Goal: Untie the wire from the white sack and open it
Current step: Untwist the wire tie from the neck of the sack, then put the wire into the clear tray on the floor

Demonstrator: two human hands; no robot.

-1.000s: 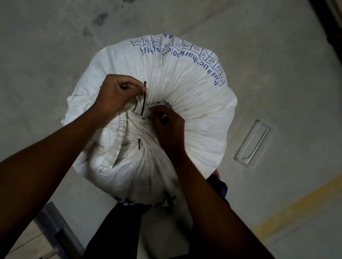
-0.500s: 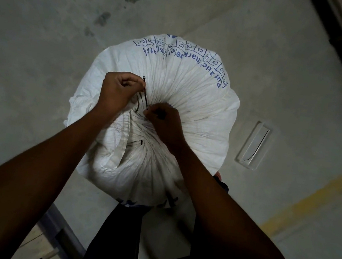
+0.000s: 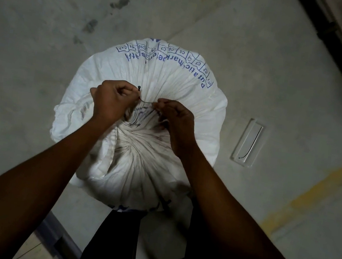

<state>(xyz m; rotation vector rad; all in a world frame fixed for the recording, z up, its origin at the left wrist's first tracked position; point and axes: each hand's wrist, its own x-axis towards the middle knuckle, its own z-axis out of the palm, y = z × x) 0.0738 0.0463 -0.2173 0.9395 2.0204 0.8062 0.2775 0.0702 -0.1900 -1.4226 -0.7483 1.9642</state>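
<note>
White woven sack (image 3: 172, 79) stands on the concrete floor (image 3: 48, 26), blue print around its far rim, fabric pleated into a gathered neck at centre. Thin black wire (image 3: 145, 101) spans just beyond the neck. Left hand (image 3: 113, 100) fingers pinched on one wire end, right hand (image 3: 174, 116) fingers pinched on the other. Small clear tray (image 3: 247, 142) lies right of the sack.

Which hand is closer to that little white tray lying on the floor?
The right hand. It pinches the wire on the white sack, on the side toward the tray. The left hand is farther off, across the sack's gathered neck.
</note>
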